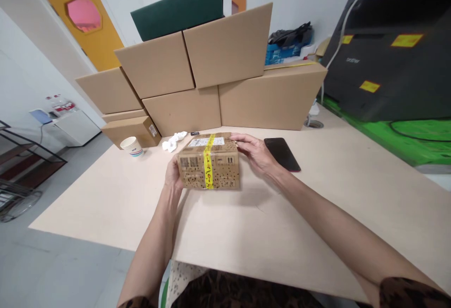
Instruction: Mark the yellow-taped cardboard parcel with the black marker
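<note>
Between my two hands is a small cardboard box (192, 169) with dark specks, a white label on top and a yellow tape strip over its middle. My left hand (173, 173) grips the box's left side, its fingers mostly hidden behind it. At the upper right edge, my right hand (256, 152) holds the box with its fingers along the corner. The box seems lifted slightly, with a faint shadow on the table (225, 233) beneath it. A black smartphone (283, 154) lies just right of my right hand.
Large cardboard boxes (183, 111) are stacked along the back, a dark green box (179, 10) on top. A paper cup (131, 146), crumpled tissue (173, 142) and a small black object (195, 133) sit at the back left. A big black machine (387, 73) stands right on a green surface.
</note>
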{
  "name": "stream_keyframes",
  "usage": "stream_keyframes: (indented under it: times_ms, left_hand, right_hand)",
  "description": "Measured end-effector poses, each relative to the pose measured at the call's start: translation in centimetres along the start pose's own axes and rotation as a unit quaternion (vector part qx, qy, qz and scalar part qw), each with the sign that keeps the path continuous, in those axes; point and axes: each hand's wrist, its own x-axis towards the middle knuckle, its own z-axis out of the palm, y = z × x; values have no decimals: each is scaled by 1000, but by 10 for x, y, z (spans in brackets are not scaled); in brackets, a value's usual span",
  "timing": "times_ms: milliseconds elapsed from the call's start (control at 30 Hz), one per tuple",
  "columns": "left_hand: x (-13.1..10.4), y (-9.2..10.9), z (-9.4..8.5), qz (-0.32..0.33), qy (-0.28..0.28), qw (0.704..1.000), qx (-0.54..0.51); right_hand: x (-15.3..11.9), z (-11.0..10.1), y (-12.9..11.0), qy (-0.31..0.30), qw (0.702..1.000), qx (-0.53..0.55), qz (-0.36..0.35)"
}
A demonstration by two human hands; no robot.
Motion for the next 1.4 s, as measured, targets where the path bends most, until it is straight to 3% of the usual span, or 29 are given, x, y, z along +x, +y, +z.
stream_keyframes:
  times_ms: [100, 167, 367, 433, 567, 667, 800, 933, 1067, 1267, 1400]
  left_hand:
    - [-5, -4, 11, -58, 9, 997, 42]
    - [-5, -8, 14, -61, 6, 995, 77]
    - [-5, -23, 15, 47, 13, 990, 135]
    - [-7, -25, 17, 86, 12, 987, 134]
    - [-12, -25, 22, 147, 0, 981, 124]
    - [-14, -24, 25, 163, -8, 980, 113]
    - [-14, -24, 29, 148, -53, 979, 127]
    - [-13, -22, 29, 91, -52, 988, 112]
    - [-14, -18, 26, 77, -61, 992, 78]
    - [-14, -12, 20, 48, -50, 996, 57]
    - [-11, -8, 11, -31, -69, 997, 34]
  right_hand:
    - [-1, 2, 4, 6, 1000, -3, 22]
    - [-1, 3, 7, 18, 999, 6, 35]
    - [-1, 3, 15, 96, 989, 53, 101]
    - [-1, 3, 13, 65, 985, 86, 135]
    - [-2, 3, 6, -61, 978, 113, 163]
    - [-2, 1, 3, -47, 984, 95, 145]
    - [-2, -1, -1, 19, 995, 62, 75]
    - [-4, -3, -14, 20, 992, -79, -97]
    - [-7, -3, -23, -33, 952, -214, -214]
    - [-7, -10, -26, -109, 902, -323, -265]
    - [-5, -14, -25, -164, 833, -397, -348]
